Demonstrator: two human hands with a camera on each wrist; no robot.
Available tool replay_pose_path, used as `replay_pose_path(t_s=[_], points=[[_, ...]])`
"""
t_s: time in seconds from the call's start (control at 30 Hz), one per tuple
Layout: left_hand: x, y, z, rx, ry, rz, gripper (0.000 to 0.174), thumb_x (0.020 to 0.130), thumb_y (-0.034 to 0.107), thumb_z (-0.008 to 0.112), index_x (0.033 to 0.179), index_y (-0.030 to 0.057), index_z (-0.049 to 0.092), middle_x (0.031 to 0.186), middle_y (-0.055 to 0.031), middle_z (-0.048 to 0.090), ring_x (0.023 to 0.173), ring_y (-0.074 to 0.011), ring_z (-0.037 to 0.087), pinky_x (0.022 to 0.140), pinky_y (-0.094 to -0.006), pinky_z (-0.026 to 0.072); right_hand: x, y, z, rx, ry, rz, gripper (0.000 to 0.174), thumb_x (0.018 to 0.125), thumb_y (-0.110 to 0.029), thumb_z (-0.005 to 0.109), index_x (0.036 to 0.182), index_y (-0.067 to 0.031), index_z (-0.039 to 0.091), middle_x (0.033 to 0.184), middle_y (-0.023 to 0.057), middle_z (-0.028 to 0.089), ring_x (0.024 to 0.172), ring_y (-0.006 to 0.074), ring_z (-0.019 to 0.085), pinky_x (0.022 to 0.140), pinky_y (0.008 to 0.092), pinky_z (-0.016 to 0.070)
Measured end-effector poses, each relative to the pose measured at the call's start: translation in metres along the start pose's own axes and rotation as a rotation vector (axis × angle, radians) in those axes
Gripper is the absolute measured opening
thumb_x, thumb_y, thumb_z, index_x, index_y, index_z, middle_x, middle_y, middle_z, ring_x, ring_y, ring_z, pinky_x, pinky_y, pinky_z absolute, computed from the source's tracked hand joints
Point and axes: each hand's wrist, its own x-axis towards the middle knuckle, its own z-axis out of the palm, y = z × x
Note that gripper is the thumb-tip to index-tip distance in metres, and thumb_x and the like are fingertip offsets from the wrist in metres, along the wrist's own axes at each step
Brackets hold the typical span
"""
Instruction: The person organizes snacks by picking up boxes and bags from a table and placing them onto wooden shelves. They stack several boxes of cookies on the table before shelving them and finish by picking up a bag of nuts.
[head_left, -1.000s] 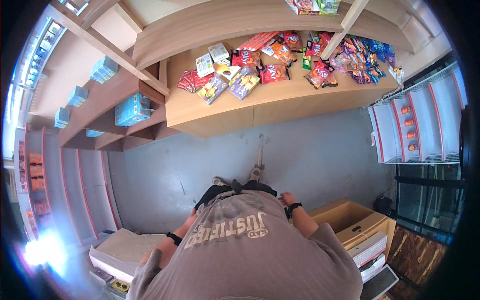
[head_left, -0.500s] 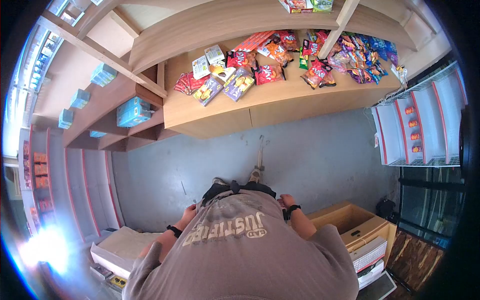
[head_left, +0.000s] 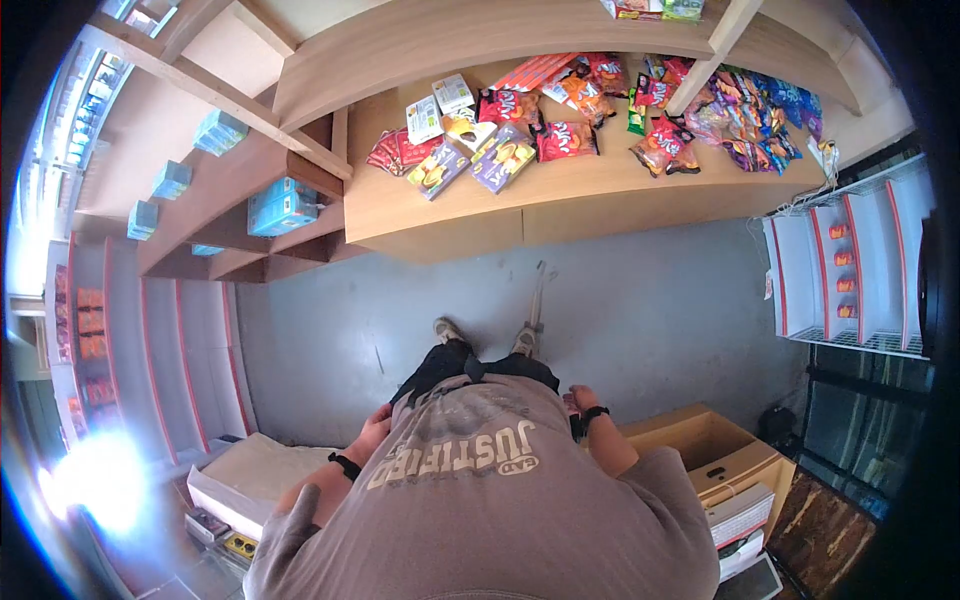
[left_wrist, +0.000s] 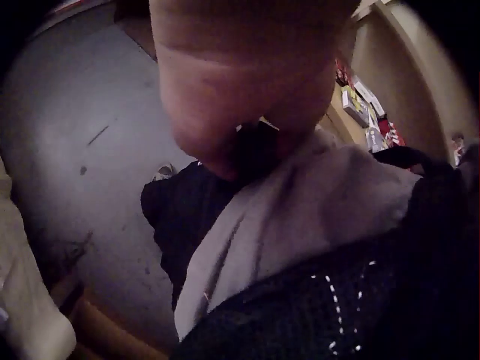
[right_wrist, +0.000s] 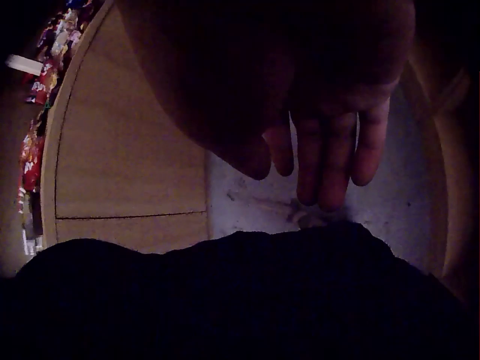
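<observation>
The left hand (head_left: 377, 426) hangs low beside the person's hip, next to the hem of the grey-brown T-shirt (head_left: 470, 460). In the left wrist view that hand (left_wrist: 240, 97) is loosely curled close to the shirt and dark trousers (left_wrist: 176, 206). On the other side, the right hand (head_left: 582, 398) hangs near the right hip. Its fingers (right_wrist: 335, 161) point down, relaxed and slightly spread, with nothing in them in the right wrist view. Each wrist wears a black band. Ahead of both hands, out of reach, snack bags (head_left: 567, 140) and purple boxes (head_left: 503, 158) lie on a wooden counter (head_left: 440, 225).
Blue packs (head_left: 283, 208) sit in wooden shelving on the left. White racks with red edges stand left (head_left: 190, 360) and right (head_left: 870, 260). A cardboard box (head_left: 690, 440) is behind the right hand; a pale covered block (head_left: 255, 475) is at left. Grey floor (head_left: 650, 300) lies ahead.
The person's left foot has stepped forward on the floor. The head view has shifted a little, so the counter sits slightly higher and further right. Both hands stay hanging by the hips.
</observation>
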Motion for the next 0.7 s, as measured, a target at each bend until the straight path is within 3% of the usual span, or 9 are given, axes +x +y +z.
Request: replay_pose_path(t_s=[0.07, 0.23, 0.27, 0.33, 0.47, 0.53, 0.6, 0.67, 0.7], points=[[0.003, -0.005, -0.009, -0.062, 0.014, 0.011, 0.032, 0.086, 0.009, 0.061, 0.116, 0.0016, 0.054, 0.111, -0.0062, 0.061, 0.097, -0.0166, 0.058, 0.085, -0.0294, 0.0473, -0.004, -0.007, 0.006, -0.033, -0.013, -0.004, 0.038, 0.089, -0.026, 0.049, 0.120, -0.0057, 0.051, 0.099, 0.0135, 0.065, 0.077, 0.0238, 0.064, 0.065, 0.0394, 0.0495], [0.066, -0.047, -0.067, 0.364, 0.189, 0.129, 0.023, 0.085, 0.010, 0.063, 0.105, 0.0047, 0.053, 0.101, -0.0048, 0.060, 0.090, -0.0132, 0.057, 0.077, -0.0303, 0.0475, -0.005, -0.024, 0.026, -0.049, 0.042, 0.021, 0.031, 0.089, -0.026, 0.048, 0.114, -0.0084, 0.054, 0.095, 0.0105, 0.066, 0.071, 0.0208, 0.064, 0.056, 0.0352, 0.0481], [0.070, -0.043, -0.069, 0.356, 0.179, 0.127, 0.023, 0.085, 0.010, 0.063, 0.105, 0.0047, 0.053, 0.101, -0.0048, 0.060, 0.090, -0.0132, 0.057, 0.077, -0.0303, 0.0475, -0.008, -0.027, 0.030, -0.052, 0.054, 0.022, 0.031, 0.089, -0.026, 0.048, 0.114, -0.0084, 0.054, 0.095, 0.0105, 0.066, 0.071, 0.0208, 0.064, 0.056, 0.0352, 0.0481], [0.081, -0.025, -0.068, 0.691, 0.343, 0.300, 0.025, 0.082, 0.014, 0.065, 0.102, 0.0086, 0.051, 0.096, -0.0054, 0.058, 0.084, -0.0181, 0.058, 0.073, -0.0339, 0.0478, -0.014, -0.035, 0.043, 0.025, 0.029, 0.001, 0.029, 0.090, -0.027, 0.048, 0.113, -0.0096, 0.053, 0.094, 0.0092, 0.067, 0.071, 0.0203, 0.064, 0.057, 0.0352, 0.0483], [0.119, -0.005, -0.098, 0.711, 0.319, 0.406, 0.027, 0.080, 0.023, 0.064, 0.101, 0.0113, 0.052, 0.099, -0.0094, 0.056, 0.084, -0.0266, 0.059, 0.071, -0.0389, 0.0474, -0.035, -0.062, 0.081, -0.045, 0.102, 0.014, 0.029, 0.090, -0.027, 0.048, 0.113, -0.0098, 0.053, 0.095, 0.0093, 0.067, 0.072, 0.0201, 0.064, 0.058, 0.0357, 0.0488], [0.111, 0.036, -0.094, 1.030, 0.333, 0.241, 0.029, 0.081, 0.033, 0.060, 0.099, 0.0117, 0.053, 0.099, -0.0128, 0.057, 0.088, -0.0322, 0.058, 0.073, -0.0418, 0.0474, -0.031, -0.070, 0.097, -0.088, 0.061, -0.019, 0.040, 0.090, -0.031, 0.050, 0.122, -0.0071, 0.048, 0.102, 0.0140, 0.064, 0.083, 0.0236, 0.063, 0.066, 0.0404, 0.0493], [0.117, 0.050, -0.106, 1.037, 0.276, 0.178, 0.030, 0.082, 0.035, 0.058, 0.099, 0.0100, 0.055, 0.100, -0.0149, 0.059, 0.093, -0.0325, 0.059, 0.075, -0.0425, 0.0472, -0.033, -0.086, 0.119, -0.126, 0.091, -0.020, 0.040, 0.090, -0.031, 0.050, 0.121, -0.0064, 0.049, 0.104, 0.0140, 0.064, 0.085, 0.0238, 0.063, 0.067, 0.0404, 0.0494], [0.128, 0.053, -0.127, 0.904, 0.070, 0.371, 0.031, 0.082, 0.033, 0.058, 0.101, 0.0086, 0.055, 0.100, -0.0148, 0.061, 0.092, -0.0302, 0.060, 0.077, -0.0411, 0.0475, -0.037, -0.103, 0.138, -0.145, 0.083, -0.071, 0.032, 0.090, -0.030, 0.048, 0.115, -0.0101, 0.053, 0.095, 0.0099, 0.067, 0.073, 0.0200, 0.064, 0.059, 0.0352, 0.0487], [0.124, 0.068, -0.130, 0.882, 0.012, 0.289, 0.028, 0.083, 0.028, 0.058, 0.102, 0.0075, 0.055, 0.103, -0.0145, 0.061, 0.090, -0.0275, 0.061, 0.077, -0.0388, 0.0476, -0.037, -0.110, 0.147, -0.148, 0.065, -0.078, 0.033, 0.089, -0.031, 0.050, 0.115, -0.0101, 0.053, 0.096, 0.0099, 0.066, 0.076, 0.0199, 0.064, 0.061, 0.0349, 0.0484]])
